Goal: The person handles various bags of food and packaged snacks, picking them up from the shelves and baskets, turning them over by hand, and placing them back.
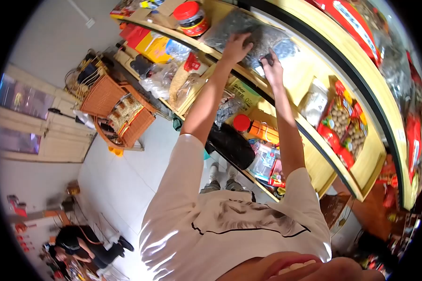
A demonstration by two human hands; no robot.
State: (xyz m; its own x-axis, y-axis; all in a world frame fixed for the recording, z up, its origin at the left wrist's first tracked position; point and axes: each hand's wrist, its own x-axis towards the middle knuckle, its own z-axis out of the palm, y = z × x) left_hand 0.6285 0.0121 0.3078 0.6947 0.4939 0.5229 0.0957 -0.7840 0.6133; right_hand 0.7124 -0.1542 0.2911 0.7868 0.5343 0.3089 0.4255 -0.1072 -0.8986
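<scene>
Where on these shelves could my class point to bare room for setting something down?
Bare wood shows on the upper shelf, between the grey plastic and the white packet, and past the red packs at its end. The lower shelf looks bare right of the right forearm, but crowded around the red-capped bottle and black bag.

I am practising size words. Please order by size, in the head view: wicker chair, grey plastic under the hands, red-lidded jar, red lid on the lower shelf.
1. Wicker chair and grey plastic: too alike to rank
2. Red-lidded jar
3. Lower red lid
</scene>
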